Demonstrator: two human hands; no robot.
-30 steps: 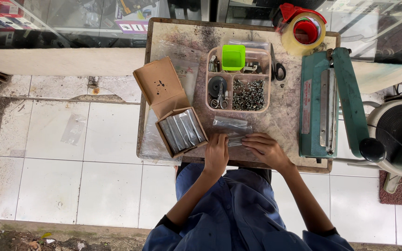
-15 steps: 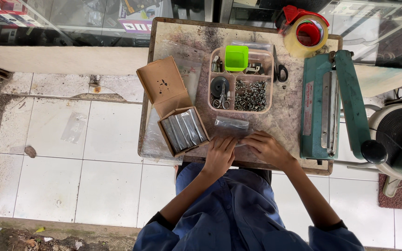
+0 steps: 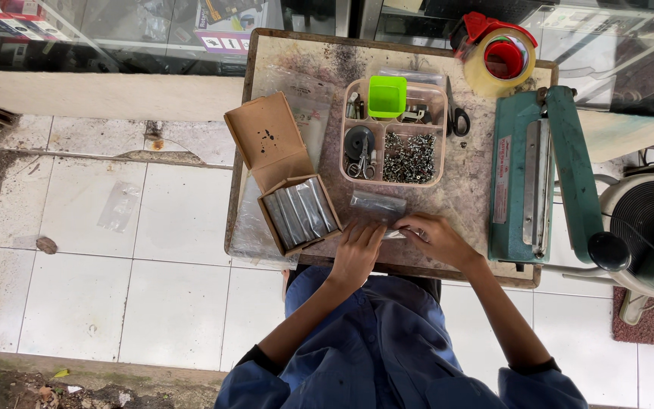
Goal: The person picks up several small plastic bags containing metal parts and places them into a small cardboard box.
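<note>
Two hands: both are working at the near edge of the counter [image 3: 463, 204], meeting over a small clear plastic bag [image 3: 397, 234].
Left hand [image 3: 357, 250]: it is lying palm down, fingers stretched forward and pressing flat on the bag's left end; the grip is pressed together, not pinching.
Right hand [image 3: 437, 238]: it is curling in from the right, fingertips closing on the bag's right end; whether the grip is truly pinching the plastic I cannot tell.
Bag in hand: it is lying flat on the counter between the two hands, just near of a second clear bag [image 3: 376, 202]; what it holds is too small to tell.
Progress: judging by the layout, one bag is being handled, and the screw compartment is looking well stocked, so most of the work seems to be remaining.
Cardboard box [image 3: 300, 212]: it is sitting open left of the hands, lid flipped back, holding grey tubes side by side.
Pink tray [image 3: 395, 132]: it is standing beyond the bags, holding screws, a green cup [image 3: 386, 96] and small tools.
Green sealer [image 3: 531, 174]: it is resting at the right, apart from the hands.
Tape roll [image 3: 502, 60]: it is sitting at the far right corner.
</note>
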